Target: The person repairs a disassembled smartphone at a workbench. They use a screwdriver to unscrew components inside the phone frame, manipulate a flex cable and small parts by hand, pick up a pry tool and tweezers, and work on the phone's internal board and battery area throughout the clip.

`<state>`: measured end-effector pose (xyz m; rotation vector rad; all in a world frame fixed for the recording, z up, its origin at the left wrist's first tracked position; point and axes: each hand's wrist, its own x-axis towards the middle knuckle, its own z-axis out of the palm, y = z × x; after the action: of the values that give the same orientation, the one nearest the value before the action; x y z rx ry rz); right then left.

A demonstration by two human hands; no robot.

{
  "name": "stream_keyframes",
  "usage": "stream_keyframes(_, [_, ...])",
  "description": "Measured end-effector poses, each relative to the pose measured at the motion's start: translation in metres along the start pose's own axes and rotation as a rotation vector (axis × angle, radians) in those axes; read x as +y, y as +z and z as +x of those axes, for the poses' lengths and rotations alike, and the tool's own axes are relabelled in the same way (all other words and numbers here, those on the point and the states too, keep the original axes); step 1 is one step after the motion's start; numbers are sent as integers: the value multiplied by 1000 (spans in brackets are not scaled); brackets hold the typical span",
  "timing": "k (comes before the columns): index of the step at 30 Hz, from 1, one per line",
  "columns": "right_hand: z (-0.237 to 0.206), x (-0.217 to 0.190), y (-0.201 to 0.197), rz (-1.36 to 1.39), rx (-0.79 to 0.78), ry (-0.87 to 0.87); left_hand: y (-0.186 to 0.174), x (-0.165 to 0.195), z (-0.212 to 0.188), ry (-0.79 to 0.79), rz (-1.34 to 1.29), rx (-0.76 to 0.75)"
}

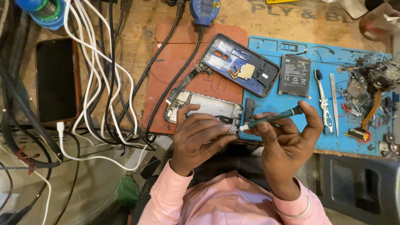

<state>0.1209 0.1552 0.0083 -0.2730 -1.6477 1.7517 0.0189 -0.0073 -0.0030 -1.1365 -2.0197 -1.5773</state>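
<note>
The left hand (199, 137) pinned the opened phone (204, 109), lying lengthwise left to right on the red mat (166, 79); the right hand (287, 139) pinched a screwdriver (271, 118), tip toward the phone's right end

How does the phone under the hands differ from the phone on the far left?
The phone under the left hand is opened, its insides bare, lying across the red mat. The phone on the left is closed, its screen dark, lying lengthwise on bare wood beside the white cables. Both lie flat.
</note>
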Motion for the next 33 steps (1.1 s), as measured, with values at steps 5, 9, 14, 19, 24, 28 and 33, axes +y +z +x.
stream_keyframes(5, [-2,1,-2,18,4,9,-1,0,1,71,0,-6])
stream_keyframes(9, [-1,2,0,11,18,35,-1,0,0,65,-9,-4])
stream_keyframes(14, [0,-6,2,-36,-94,76,0,-2,-2,5,-48,6])
stream_keyframes(19, [1,-11,6,-1,-107,111,0,-3,-2,9,-32,-3])
stream_keyframes(24, [0,-11,9,10,-86,110,-1,-1,-2,-17,-25,-6])
stream_keyframes(28, [0,-11,11,0,-47,140,-2,-1,-1,-12,-15,-22])
stream_keyframes(33, [3,-12,13,-19,2,188,-4,-1,-1,-3,-31,-47])
